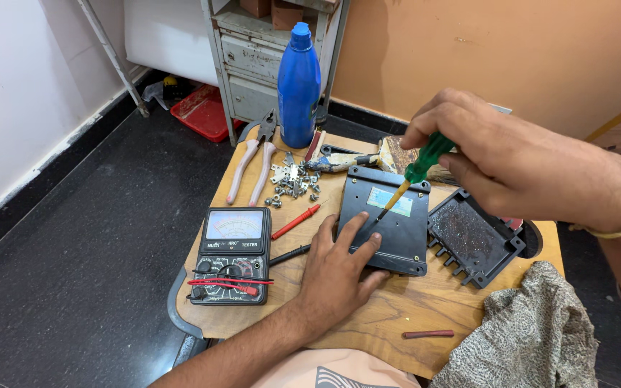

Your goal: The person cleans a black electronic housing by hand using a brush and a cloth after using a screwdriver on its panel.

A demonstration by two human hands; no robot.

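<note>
Head view, looking down on a small wooden surface. Landmark: the dark flat cover lying near its middle.

Left hand lies spread and flat, fingers on the cover's near left corner, palm on the wood; it grips nothing, only presses down. Right hand is closed round the green handle of a screwdriver, held slanted, tip down on the cover's upper part beside a pale label.

Right of the cover, just beside it: an open black housing with ribbed edge. Left of the cover: a meter with red and black leads. Beyond the cover, to the left: loose screws and metal bits, pliers, a blue bottle. Near right of it: a patterned cloth.

Handling, as judged: cover looks like rigid moulded plastic, light, smooth enough to slide on the wood unless pinned. Best held by its edges or corner lugs, away from the label. Screwdriver is slim and stiff; handle is the grip.
</note>
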